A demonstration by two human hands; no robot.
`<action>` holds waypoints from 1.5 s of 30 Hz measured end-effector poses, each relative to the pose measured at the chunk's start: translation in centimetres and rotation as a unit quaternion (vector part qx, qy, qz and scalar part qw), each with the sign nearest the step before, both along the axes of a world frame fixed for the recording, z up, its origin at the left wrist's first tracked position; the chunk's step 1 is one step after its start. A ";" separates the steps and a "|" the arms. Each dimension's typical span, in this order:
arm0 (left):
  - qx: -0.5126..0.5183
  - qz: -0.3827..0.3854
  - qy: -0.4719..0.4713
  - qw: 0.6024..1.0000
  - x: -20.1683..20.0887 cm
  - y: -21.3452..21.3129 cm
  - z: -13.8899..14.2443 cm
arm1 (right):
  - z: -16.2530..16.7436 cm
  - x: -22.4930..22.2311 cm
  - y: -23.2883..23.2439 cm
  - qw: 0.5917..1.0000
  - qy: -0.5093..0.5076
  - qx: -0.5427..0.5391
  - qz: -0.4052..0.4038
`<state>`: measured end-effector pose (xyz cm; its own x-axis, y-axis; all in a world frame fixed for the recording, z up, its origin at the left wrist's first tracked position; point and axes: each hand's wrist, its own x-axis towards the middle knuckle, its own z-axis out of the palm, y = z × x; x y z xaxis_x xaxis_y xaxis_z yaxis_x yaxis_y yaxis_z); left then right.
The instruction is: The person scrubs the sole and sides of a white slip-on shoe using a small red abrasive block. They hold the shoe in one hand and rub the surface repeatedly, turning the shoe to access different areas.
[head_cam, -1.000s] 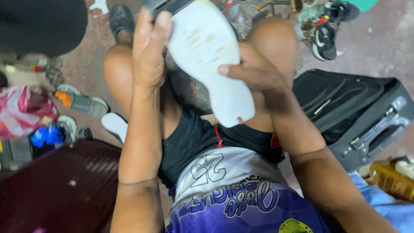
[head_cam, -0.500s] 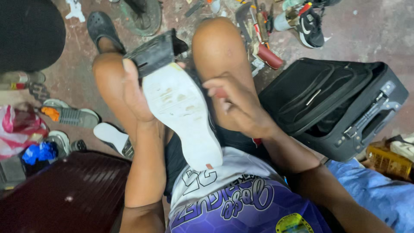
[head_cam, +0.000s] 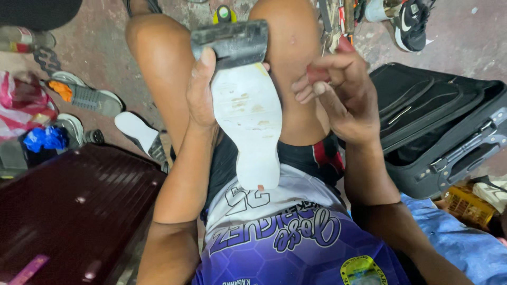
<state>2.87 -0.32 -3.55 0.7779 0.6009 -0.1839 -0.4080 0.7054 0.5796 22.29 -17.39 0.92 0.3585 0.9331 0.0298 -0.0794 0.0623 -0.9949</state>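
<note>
The left hand [head_cam: 203, 92] grips the edge of a white shoe sole [head_cam: 247, 119] with a black heel block [head_cam: 231, 43], held upright over the seated person's lap. The right hand [head_cam: 340, 92] hovers just right of the sole, fingers curled around a small red object (too hidden to identify). Farther right of the sole lies a black suitcase [head_cam: 443, 126]; left of it, a maroon case [head_cam: 68, 211] and loose shoes [head_cam: 84, 97].

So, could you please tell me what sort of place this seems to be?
Probably an informal shoe-repair spot on a bare concrete floor: loose shoes lie around, tools sit nearby, and the left hand holds a white sole.
</note>
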 end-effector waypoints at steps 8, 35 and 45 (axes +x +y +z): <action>-0.012 0.011 -0.036 0.999 -0.2 1.3 -0.8 | 0.6 0.8 1.1 0.993 -0.113 0.011 -0.025; 0.031 0.002 0.021 0.999 0.6 0.6 -1.8 | 0.8 -0.5 3.7 0.990 -0.133 -0.004 0.037; 0.131 0.022 0.073 0.988 1.2 0.4 -0.4 | 0.8 0.2 7.9 0.953 -0.265 -0.085 0.116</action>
<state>4.08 0.08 -3.98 0.7266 0.6753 -0.1266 -0.3331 0.5074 0.7948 22.49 -9.54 1.69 0.1178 0.9930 -0.0096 0.4455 -0.0615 -0.8931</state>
